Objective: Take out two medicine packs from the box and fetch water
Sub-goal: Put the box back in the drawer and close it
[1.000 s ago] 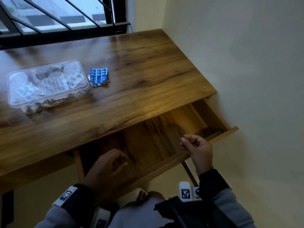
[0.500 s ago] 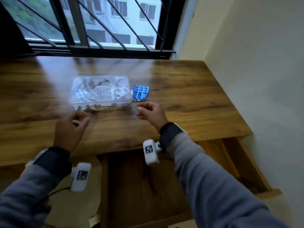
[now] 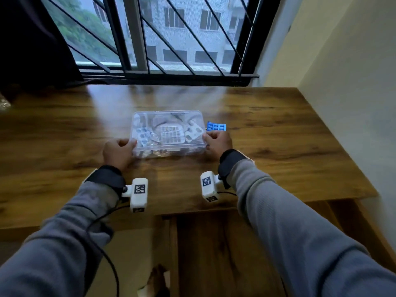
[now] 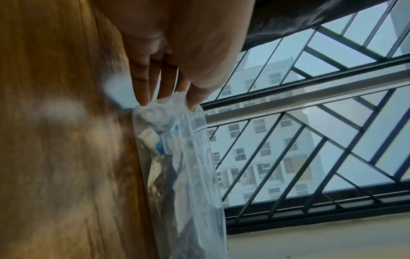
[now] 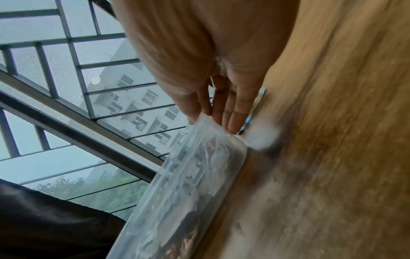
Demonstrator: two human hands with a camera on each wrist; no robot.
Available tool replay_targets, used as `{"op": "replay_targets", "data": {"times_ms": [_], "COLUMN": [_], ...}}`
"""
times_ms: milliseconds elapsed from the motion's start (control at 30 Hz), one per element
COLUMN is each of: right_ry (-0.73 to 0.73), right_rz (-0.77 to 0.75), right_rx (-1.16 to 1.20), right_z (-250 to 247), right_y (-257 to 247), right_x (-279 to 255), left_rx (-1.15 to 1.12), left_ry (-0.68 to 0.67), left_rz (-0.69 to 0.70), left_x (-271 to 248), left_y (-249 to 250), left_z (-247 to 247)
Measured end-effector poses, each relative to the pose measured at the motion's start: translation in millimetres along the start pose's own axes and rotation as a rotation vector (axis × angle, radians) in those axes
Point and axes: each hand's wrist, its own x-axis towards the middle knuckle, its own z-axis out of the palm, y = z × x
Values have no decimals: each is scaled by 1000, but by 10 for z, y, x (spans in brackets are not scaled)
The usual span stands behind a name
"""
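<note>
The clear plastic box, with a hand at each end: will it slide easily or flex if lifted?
The clear plastic box looks rigid and low, so tipping seems unlikely. It holds only blister packs, so it is probably light and may slide on the smooth wooden desk. Left hand and right hand grip opposite ends, which should steady it.

- no actual words, brand names or numbers readable anywhere tbh
- only signs are the black-and-white square marker codes on the left wrist camera (image 3: 139, 194) and right wrist camera (image 3: 209, 185), just patterns, no letters
- blister packs in the clear plastic box (image 3: 169, 133) are too blurry to make out any print
</note>
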Motion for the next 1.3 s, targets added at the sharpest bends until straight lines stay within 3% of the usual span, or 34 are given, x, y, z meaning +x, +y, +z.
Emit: {"op": "replay_targets", "data": {"times_ms": [133,367,533,600,833,1033,1300], "right_ry": [44,0,30,48,112,61,53], "right_rz": [-88,-163,-47,0,194,344,508], "right_rx": [21,48,-53,-41,-72,-168,-170], "right_z": [-260,-1403,-2251,-2502,-2870,-2785,-2610], "right_y": [-102,20,471,713,1411,1633,1881], "right_x": [-267,-1171,-2015,-2261,-2702,-2568,-2131], "left_rx": [-119,-282,-147,-49,247,369,368], "left_ry": [-23,-303,-622,-728,-1051,-1072,-971], "left_rz": [34,-15,-138,-125,-118,-138,-148], "left_x": [-419,-1441,-2134,-2361,-2804,-2752,-2567], "left_y": [188,432,428,350,-54,-311,-498], "left_z": [-11,-44,292,496,1026,1304,1521]}}
